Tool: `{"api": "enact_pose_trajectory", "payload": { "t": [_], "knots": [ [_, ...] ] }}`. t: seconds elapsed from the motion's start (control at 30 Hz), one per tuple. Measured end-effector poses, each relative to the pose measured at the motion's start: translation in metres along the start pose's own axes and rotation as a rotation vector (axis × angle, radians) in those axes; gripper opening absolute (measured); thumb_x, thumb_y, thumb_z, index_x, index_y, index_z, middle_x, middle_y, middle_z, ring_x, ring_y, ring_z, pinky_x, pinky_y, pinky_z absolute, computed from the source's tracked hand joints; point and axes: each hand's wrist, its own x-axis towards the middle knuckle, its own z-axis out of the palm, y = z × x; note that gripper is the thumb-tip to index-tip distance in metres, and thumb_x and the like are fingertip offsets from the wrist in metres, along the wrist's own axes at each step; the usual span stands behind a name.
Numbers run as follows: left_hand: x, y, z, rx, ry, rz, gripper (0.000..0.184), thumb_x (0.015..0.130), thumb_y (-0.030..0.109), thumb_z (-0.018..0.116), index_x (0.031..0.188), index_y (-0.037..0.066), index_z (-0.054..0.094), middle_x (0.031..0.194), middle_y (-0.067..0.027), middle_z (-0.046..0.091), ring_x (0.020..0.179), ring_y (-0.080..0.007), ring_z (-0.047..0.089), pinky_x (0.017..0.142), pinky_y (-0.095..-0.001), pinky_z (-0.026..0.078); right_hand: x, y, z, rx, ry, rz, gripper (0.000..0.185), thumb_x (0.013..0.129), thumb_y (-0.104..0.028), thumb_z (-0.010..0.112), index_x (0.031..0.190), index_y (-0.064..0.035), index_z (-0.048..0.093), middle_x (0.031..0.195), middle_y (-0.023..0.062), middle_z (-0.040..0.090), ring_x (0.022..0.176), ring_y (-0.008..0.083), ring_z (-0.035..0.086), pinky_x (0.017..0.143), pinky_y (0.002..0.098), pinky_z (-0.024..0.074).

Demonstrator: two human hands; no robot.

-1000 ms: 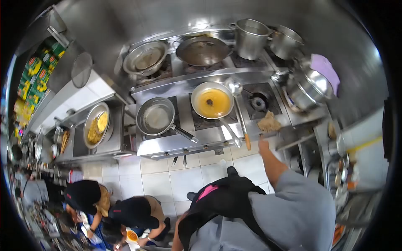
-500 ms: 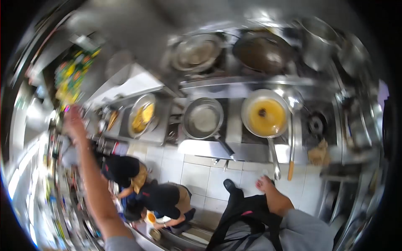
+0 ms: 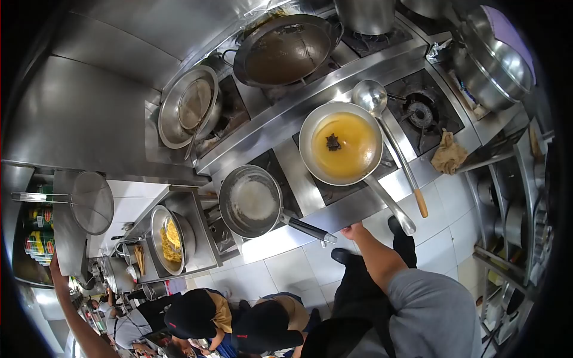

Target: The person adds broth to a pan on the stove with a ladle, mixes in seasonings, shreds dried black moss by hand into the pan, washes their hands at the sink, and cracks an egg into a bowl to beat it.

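Observation:
My left hand (image 3: 55, 262) reaches up at the far left, beside a shelf of cans (image 3: 40, 232); its fingers cannot be made out. At the stove's front edge (image 3: 310, 224) is my right hand (image 3: 353, 230), its fingertips hidden there. Left of that hand a dark-handled frying pan (image 3: 250, 201) sits on a burner with a pale film inside. A second pan (image 3: 341, 143) holds yellow liquid with a dark clump in it. Beside it lies a wooden-handled ladle (image 3: 394, 143).
A wok (image 3: 283, 51) and a metal basin (image 3: 189, 106) are on the back burners. A strainer (image 3: 92, 203) juts from the left. A bowl of yellow food (image 3: 170, 240) sits at the counter. Two people in black caps (image 3: 190, 313) are below. A cloth (image 3: 449, 154) lies at right.
The view has turned and shifted. My left arm, out of sight a second ago, now reaches to the can shelf. My right hand has moved from open floor space to the stove's front edge.

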Motion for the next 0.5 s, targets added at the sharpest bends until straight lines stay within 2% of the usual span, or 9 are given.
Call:
{"api": "enact_pose_trajectory", "payload": {
  "t": [0.03, 0.13, 0.2, 0.23, 0.27, 0.3, 0.33, 0.5],
  "knots": [
    [-0.001, -0.006, 0.0, -0.001, -0.002, 0.002, 0.053, 0.094, 0.019, 0.054, 0.143, 0.001, 0.044, 0.133, -0.0124, 0.058, 0.119, -0.0234, 0.058, 0.1, -0.0339, 0.044, 0.0, 0.003, 0.002, 0.002, 0.002, -0.002, 0.016, 0.09, -0.029, 0.059, 0.078, -0.0214, 0.051, 0.061, -0.004, 0.046, 0.048, 0.01, 0.04, 0.041, 0.024, 0.0296],
    [-0.015, -0.056, -0.01, 0.266, 0.173, 0.125, 0.057, 0.095, 0.023, 0.052, 0.145, 0.0, 0.04, 0.142, -0.0165, 0.051, 0.132, -0.0271, 0.047, 0.109, -0.036, 0.035, 0.006, 0.014, -0.003, -0.018, 0.113, -0.088, 0.016, 0.091, -0.03, 0.06, 0.08, -0.0225, 0.052, 0.063, -0.0034, 0.048, 0.049, 0.0103, 0.042, 0.041, 0.0244, 0.0293],
    [-0.004, -0.13, -0.037, 0.45, 0.127, 0.04, 0.058, 0.096, 0.027, 0.048, 0.147, 0.001, 0.038, 0.146, -0.0187, 0.046, 0.135, -0.0276, 0.043, 0.11, -0.0359, 0.033, 0.015, 0.021, -0.008, -0.103, 0.152, -0.214, 0.013, 0.089, -0.034, 0.064, 0.086, -0.0252, 0.054, 0.068, -0.0032, 0.052, 0.052, 0.0106, 0.045, 0.043, 0.0248, 0.0309],
    [0.0, -0.143, -0.041, 0.542, 0.104, -0.002, 0.058, 0.097, 0.029, 0.046, 0.147, 0.001, 0.037, 0.147, -0.0198, 0.044, 0.137, -0.0279, 0.041, 0.111, -0.0359, 0.032, 0.013, 0.022, -0.001, -0.101, 0.154, -0.216, 0.013, 0.089, -0.034, 0.064, 0.086, -0.0252, 0.054, 0.068, -0.0032, 0.052, 0.052, 0.0106, 0.045, 0.043, 0.0248, 0.0309],
    [-0.002, -0.121, -0.034, 0.541, 0.102, 0.0, 0.058, 0.097, 0.029, 0.046, 0.147, 0.001, 0.037, 0.147, -0.0198, 0.044, 0.137, -0.0279, 0.041, 0.111, -0.0359, 0.032, 0.011, 0.024, 0.01, -0.119, 0.236, -0.257, 0.013, 0.091, -0.034, 0.06, 0.086, -0.0236, 0.055, 0.067, -0.0039, 0.052, 0.049, 0.0094, 0.045, 0.04, 0.0242, 0.0295],
    [-0.009, -0.098, -0.027, 0.315, 0.063, -0.248, 0.058, 0.097, 0.03, 0.045, 0.148, 0.002, 0.037, 0.142, -0.0194, 0.048, 0.134, -0.0292, 0.044, 0.11, -0.0361, 0.033, 0.01, 0.025, 0.022, -0.137, 0.319, -0.298, 0.014, 0.093, -0.035, 0.056, 0.086, -0.022, 0.055, 0.066, -0.0046, 0.053, 0.045, 0.0082, 0.044, 0.036, 0.0236, 0.0282],
    [-0.013, -0.09, -0.026, 0.302, 0.084, -0.277, 0.054, 0.097, 0.028, 0.045, 0.144, 0.002, 0.038, 0.137, -0.0187, 0.049, 0.129, -0.0286, 0.045, 0.106, -0.0362, 0.034, 0.009, 0.028, 0.027, -0.133, 0.327, -0.295, 0.014, 0.093, -0.035, 0.056, 0.086, -0.022, 0.055, 0.066, -0.0046, 0.053, 0.045, 0.0082, 0.044, 0.036, 0.0236, 0.0282],
    [-0.084, -0.046, -0.014, 0.589, 0.241, -0.209, 0.033, 0.096, 0.02, 0.046, 0.124, 0.003, 0.043, 0.113, -0.0151, 0.052, 0.102, -0.0254, 0.048, 0.085, -0.0366, 0.038, 0.006, 0.039, 0.041, -0.188, 0.485, -0.352, 0.016, 0.088, -0.039, 0.064, 0.094, -0.0245, 0.059, 0.071, -0.0037, 0.059, 0.048, 0.0089, 0.049, 0.037, 0.0263, 0.0297]
  ]
}}
